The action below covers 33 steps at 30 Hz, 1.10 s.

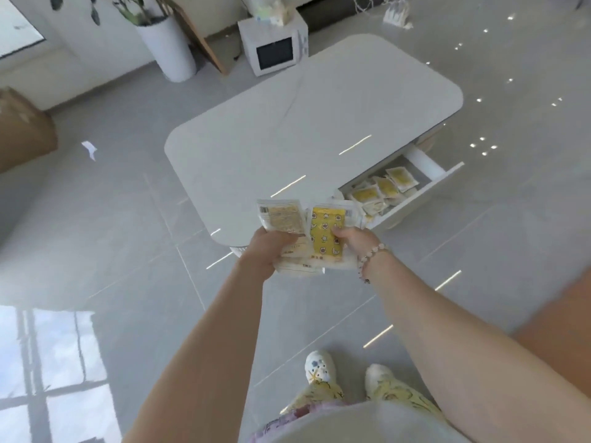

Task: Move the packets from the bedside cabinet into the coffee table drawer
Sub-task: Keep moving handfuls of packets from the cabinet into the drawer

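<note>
left hand (267,251) gripping a fanned stack of packets (284,219), right hand (353,239) pinching the yellow top packet (326,228) beside it, open drawer (427,163) of the bench (303,129) just beyond the right hand, loose packets (383,188) inside

Glossy grey tiled floor (96,219) around a white round-cornered coffee table (303,123). Beyond the table, a white microwave oven (273,43) on the floor. Beyond-left of the table, a tall white planter (168,47) with a green plant by a white wall (80,36). Left of the table, a cardboard box (22,129).
</note>
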Each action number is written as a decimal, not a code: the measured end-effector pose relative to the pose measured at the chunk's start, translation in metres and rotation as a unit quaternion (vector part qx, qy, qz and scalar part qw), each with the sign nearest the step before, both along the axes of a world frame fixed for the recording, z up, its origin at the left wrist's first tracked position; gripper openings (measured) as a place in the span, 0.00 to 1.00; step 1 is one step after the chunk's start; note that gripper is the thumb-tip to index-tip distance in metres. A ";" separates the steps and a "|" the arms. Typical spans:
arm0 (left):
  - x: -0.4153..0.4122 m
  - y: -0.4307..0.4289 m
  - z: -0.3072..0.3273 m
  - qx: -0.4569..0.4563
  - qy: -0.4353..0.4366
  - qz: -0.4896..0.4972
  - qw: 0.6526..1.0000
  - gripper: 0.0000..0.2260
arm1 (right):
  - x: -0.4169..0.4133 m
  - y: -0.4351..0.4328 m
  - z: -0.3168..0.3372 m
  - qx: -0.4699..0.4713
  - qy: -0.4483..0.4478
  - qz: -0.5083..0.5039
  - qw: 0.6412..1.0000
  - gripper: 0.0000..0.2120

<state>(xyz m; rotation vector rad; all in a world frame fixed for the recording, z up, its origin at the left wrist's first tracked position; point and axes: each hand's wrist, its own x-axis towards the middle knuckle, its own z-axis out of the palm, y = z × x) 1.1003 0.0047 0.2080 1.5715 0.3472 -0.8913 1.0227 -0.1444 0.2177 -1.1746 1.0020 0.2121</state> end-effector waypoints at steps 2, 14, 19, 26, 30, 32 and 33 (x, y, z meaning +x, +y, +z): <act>0.002 -0.031 -0.002 0.007 0.005 -0.043 0.999 0.16 | -0.006 -0.024 -0.002 -0.015 0.012 -0.039 0.999 0.12; 0.034 -0.159 -0.030 0.047 0.018 -0.141 0.989 0.16 | 0.009 -0.139 -0.023 -0.002 0.053 -0.098 0.994 0.12; 0.066 -0.211 -0.056 0.073 0.054 -0.130 0.987 0.17 | 0.041 -0.198 -0.045 0.020 0.082 -0.081 0.993 0.14; 0.075 -0.280 -0.114 0.090 0.147 -0.051 0.984 0.16 | 0.079 -0.276 -0.097 0.004 0.169 0.012 0.985 0.16; 0.077 -0.296 -0.163 0.096 0.198 0.014 0.975 0.16 | 0.106 -0.300 -0.135 -0.033 0.201 0.097 0.974 0.16; 0.079 -0.303 -0.186 0.098 0.216 0.040 0.971 0.15 | 0.118 -0.307 -0.157 -0.048 0.212 0.130 0.967 0.16; 0.080 -0.305 -0.199 0.096 0.225 0.053 0.968 0.14 | 0.123 -0.310 -0.170 -0.052 0.218 0.145 0.964 0.16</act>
